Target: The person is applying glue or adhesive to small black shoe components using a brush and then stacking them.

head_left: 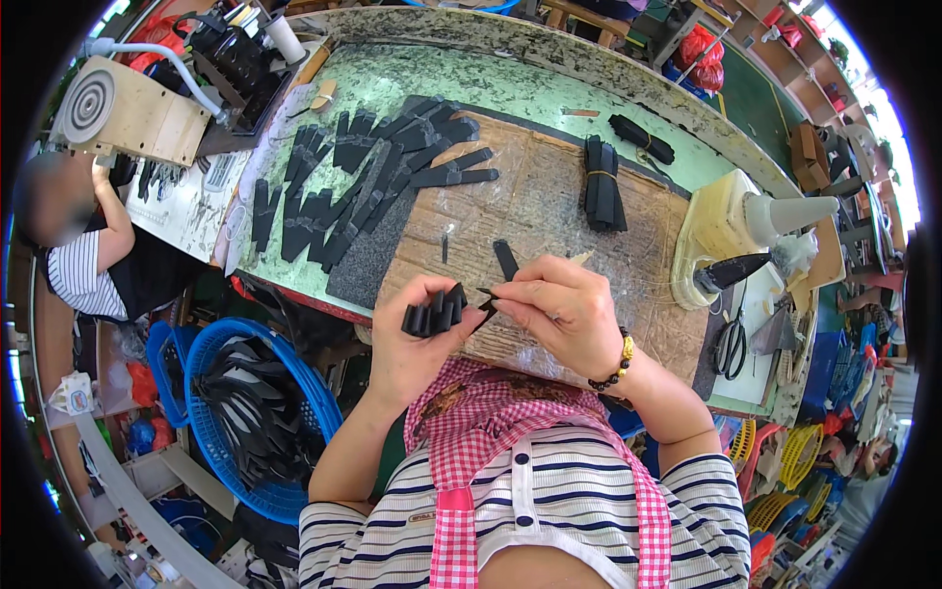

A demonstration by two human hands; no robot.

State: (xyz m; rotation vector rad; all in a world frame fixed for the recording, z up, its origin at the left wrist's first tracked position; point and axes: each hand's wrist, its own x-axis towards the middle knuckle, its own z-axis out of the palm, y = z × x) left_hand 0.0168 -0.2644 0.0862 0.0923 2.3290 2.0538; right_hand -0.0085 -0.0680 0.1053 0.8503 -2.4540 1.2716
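Black strips (435, 314): I'm clamping the stack in my left hand (412, 344), right hand (564, 314) fingertips pinching one strip; peeling slowly seems best.

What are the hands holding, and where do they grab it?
The left hand grips a small stack of black strips around its middle. The right hand pinches one end of a single black strip between its fingertips.

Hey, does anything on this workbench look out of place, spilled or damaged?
Nothing looks spilled or broken. The flat black strips lie fanned loosely on the green worktable, and the brown cardboard mat looks worn. The left hand holds a small stack.
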